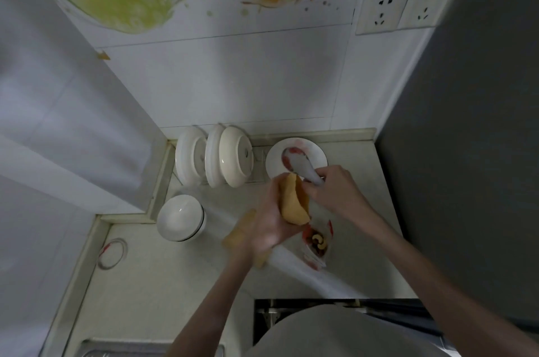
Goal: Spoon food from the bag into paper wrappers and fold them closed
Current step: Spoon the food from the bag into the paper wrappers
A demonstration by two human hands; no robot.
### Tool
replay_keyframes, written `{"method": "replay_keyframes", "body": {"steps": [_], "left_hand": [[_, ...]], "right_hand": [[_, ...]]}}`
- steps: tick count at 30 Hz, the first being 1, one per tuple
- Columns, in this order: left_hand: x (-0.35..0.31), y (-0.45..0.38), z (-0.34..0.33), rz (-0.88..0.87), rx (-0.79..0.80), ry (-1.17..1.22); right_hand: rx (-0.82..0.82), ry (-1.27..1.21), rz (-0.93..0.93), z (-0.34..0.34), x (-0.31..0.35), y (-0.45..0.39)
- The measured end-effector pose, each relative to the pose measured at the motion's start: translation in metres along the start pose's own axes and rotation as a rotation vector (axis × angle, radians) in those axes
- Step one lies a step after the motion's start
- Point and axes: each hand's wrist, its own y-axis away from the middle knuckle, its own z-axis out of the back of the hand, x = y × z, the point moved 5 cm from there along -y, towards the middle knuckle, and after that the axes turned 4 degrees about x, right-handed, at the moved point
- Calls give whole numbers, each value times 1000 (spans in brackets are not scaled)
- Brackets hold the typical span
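Wrapper (293, 202) is the yellowish folded thing just right of frame centre, cupped in the person's left hand (269, 221), fingers curled round it from the left so it gapes open toward the top. Working from the bottom of the frame up: there's a grey garment at bottom centre-right, a dark opening (335, 305) just above it, and the rim of a metal sink (96, 349) peeking in at bottom left. Both forearms come up from there over the pale counter (163, 283), which has a decent bare stretch left of centre.

Just below the wrapper sits the bag (316, 243), clear plastic with red and yellowish bits inside, lying on a sheet of clear film (309, 270) that runs diagonally toward the lower right. More tan wrappers (242, 228) lie tucked behind the left wrist, blurry. A small ring-shaped lid (112, 253) sits near the counter's left edge.

The right hand (332, 190) pinches the handle of a white spoon (303, 167), whose bowl is red-smeared and rests on a white plate (291, 146) also streaked red, right up by the back wall. Left of that, white dishes stand on edge in a wire rack (256, 172), and a white bowl (180, 218) sits in the counter's notch corner.

Pretty boxed in: tiled wall behind, white wall left, dark grey panel (466, 152) hard against the right edge.
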Motion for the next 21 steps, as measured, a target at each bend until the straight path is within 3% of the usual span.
{"method": "replay_keyframes", "body": {"steps": [4, 11, 21], "left_hand": [[-18, 3, -10, -30, -6, -9], [-14, 5, -4, -16, -171, 198], [3, 6, -17, -5, -86, 76]], "right_hand": [[-1, 68, 71, -3, 6, 5], [-70, 98, 108, -1, 5, 8], [-31, 38, 148, -8, -22, 17]]}}
